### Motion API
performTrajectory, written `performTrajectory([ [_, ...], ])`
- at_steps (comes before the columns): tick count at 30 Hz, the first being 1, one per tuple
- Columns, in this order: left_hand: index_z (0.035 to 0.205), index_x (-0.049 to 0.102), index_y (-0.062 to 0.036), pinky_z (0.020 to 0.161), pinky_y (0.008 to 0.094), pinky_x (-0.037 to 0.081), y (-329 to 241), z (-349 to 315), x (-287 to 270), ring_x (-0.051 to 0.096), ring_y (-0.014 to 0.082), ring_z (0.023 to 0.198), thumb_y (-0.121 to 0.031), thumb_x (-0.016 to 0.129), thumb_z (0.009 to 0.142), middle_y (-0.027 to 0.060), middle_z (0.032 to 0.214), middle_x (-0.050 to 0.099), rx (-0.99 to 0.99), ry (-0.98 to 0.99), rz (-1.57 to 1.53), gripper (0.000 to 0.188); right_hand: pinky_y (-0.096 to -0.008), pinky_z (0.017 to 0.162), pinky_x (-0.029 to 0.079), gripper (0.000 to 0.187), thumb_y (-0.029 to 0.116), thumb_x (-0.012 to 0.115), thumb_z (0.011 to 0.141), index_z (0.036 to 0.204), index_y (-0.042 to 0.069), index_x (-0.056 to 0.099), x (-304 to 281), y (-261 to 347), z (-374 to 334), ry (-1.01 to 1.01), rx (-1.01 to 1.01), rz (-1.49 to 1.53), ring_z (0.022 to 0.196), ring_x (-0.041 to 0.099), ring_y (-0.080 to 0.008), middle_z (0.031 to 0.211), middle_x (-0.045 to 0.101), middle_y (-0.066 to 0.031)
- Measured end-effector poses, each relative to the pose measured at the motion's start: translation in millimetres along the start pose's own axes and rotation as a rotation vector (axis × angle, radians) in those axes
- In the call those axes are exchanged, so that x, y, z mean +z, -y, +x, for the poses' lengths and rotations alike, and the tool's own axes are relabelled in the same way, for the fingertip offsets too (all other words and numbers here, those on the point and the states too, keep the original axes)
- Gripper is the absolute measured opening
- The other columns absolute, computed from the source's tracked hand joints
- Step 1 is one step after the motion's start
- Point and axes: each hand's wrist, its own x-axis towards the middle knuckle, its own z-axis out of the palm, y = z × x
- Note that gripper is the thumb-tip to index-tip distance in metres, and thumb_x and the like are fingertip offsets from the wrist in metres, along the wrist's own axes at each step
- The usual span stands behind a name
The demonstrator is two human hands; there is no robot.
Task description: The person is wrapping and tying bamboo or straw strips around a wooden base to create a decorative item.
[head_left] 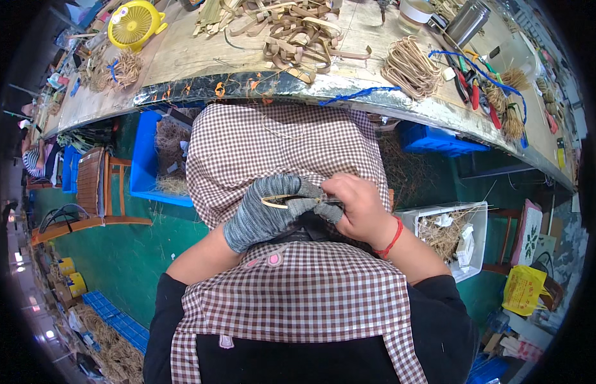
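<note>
In a grey knitted glove, my left hand (pixel 262 211) is closed around a thin, pale, curved strip (pixel 273 205) that looks like split cane or bamboo. Part of the strip shows as a narrow loop beside the glove; the rest is hidden by the fingers. My right hand (pixel 360 208), bare with a red cord at the wrist, presses its fingertips together against the gloved fingers. Something small and dark shows between them, too hidden to name. Both hands are above my lap, over a brown-and-white checked apron (pixel 278 137).
Ahead stands a wooden workbench (pixel 195 54) with a heap of curled strips (pixel 304 38), a coiled bundle (pixel 412 67), red-handled pliers (pixel 475 96) and a yellow fan (pixel 132 25). A blue crate (pixel 144 153) is at left, a white bin (pixel 474 256) at right. Chairs flank both sides.
</note>
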Motion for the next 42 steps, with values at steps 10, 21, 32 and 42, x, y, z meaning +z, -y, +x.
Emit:
performTrajectory([
  [10, 0.098, 0.070, -0.0169, 0.070, 0.0318, 0.056, -1, 0, 0, 0.067, 0.0215, 0.086, -0.016, 0.068, 0.077, 0.0031, 0.100, 0.068, -0.097, 0.024, -0.122, 0.021, -0.0419, 0.065, 0.051, 0.040, 0.000, 0.060, 0.064, 0.104, 0.004, 0.059, -3, 2, 1, 0.066, 0.015, -0.027, 0.078, 0.062, -0.0340, 0.086, 0.062, -0.0139],
  [21, 0.099, 0.067, -0.0125, 0.067, 0.0336, 0.055, 4, -2, 0, 0.067, 0.0246, 0.081, -0.012, 0.073, 0.074, 0.0062, 0.093, 0.067, 0.187, -0.026, 0.124, 0.026, -0.0409, 0.065, 0.050, 0.041, 0.001, 0.061, 0.063, 0.104, 0.005, 0.060, -4, 6, 3, 0.056, -0.002, -0.087, 0.077, 0.061, -0.0324, 0.084, 0.060, -0.0120],
  [32, 0.101, 0.069, -0.0073, 0.067, 0.0331, 0.055, -9, 0, -1, 0.067, 0.0236, 0.077, -0.014, 0.068, 0.081, 0.0084, 0.092, 0.069, -0.205, 0.110, -0.096, 0.021, -0.0394, 0.060, 0.050, 0.035, 0.004, 0.064, 0.066, 0.101, 0.005, 0.060, -11, 11, 8, 0.185, -0.013, -0.220, 0.072, 0.062, -0.0303, 0.081, 0.060, -0.0101],
  [42, 0.093, 0.070, -0.0036, 0.068, 0.0293, 0.054, -19, 8, -24, 0.068, 0.0170, 0.076, -0.011, 0.074, 0.081, 0.0079, 0.089, 0.071, -0.201, 0.042, 0.019, 0.014, -0.0406, 0.066, 0.052, 0.037, 0.005, 0.064, 0.067, 0.103, 0.006, 0.059, -24, 7, 10, 0.141, 0.043, -0.208, 0.079, 0.066, -0.0312, 0.089, 0.066, -0.0110],
])
